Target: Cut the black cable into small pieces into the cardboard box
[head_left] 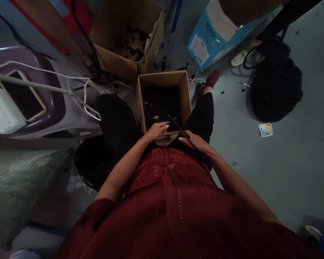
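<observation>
Over the near edge of a cardboard box (164, 77) between my legs, both my hands are at work. My left hand (157, 131) is closed in a pinch, and a short thin dark piece (173, 121) sticks out from its fingertips. My right hand (194, 141) is wrapped round a long thin dark stick-like thing (178, 126), whose far end crosses the short piece above the box. What kind of thing either one is, I cannot make out. Inside the box lies a heap of small black pieces (162, 102), with a few pale scraps among them.
Behind stands a larger cardboard box (116, 63) with black bits inside. A blue-and-white carton (205, 39) and a black coiled bundle (277, 84) are to the right. On the left are a purple stool (54, 108) bearing a phone (24, 95), a black bucket (89, 162) and another person's arm (54, 28).
</observation>
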### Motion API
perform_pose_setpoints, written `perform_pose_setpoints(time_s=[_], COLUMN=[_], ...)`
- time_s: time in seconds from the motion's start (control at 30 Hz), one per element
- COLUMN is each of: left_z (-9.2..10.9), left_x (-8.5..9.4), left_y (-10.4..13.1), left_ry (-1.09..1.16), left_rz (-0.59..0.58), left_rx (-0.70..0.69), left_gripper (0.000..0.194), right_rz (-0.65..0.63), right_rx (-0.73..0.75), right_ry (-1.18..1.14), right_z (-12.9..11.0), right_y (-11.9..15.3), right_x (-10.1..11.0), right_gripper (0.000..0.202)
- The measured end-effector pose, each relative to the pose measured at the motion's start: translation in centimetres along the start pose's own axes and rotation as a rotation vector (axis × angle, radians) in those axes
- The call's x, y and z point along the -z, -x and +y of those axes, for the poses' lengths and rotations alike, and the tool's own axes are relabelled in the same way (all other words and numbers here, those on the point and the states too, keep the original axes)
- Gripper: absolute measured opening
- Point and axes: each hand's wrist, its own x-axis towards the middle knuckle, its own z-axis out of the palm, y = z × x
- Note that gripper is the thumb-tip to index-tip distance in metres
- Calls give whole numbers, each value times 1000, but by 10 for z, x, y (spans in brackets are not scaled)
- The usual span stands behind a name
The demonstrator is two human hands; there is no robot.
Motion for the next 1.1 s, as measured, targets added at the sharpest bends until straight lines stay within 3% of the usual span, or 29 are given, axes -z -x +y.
perform_pose_setpoints(time_s=[0.4,0.73,1.1], left_z=[1,1,-7], left_x=[3,-1,5], left_y=[0,0,-6], left_ry=[-78,-77,-227], left_rz=[-61,-71,-75], left_rx=[-9,-5,-59], left_gripper=[50,34,46], right_rz=[63,116,105], right_rx=[3,23,-14], right_ry=[104,169,160], right_z=[-3,1,0], right_y=[4,2,2], right_x=[-6,-14,-16], right_gripper=[35,29,32])
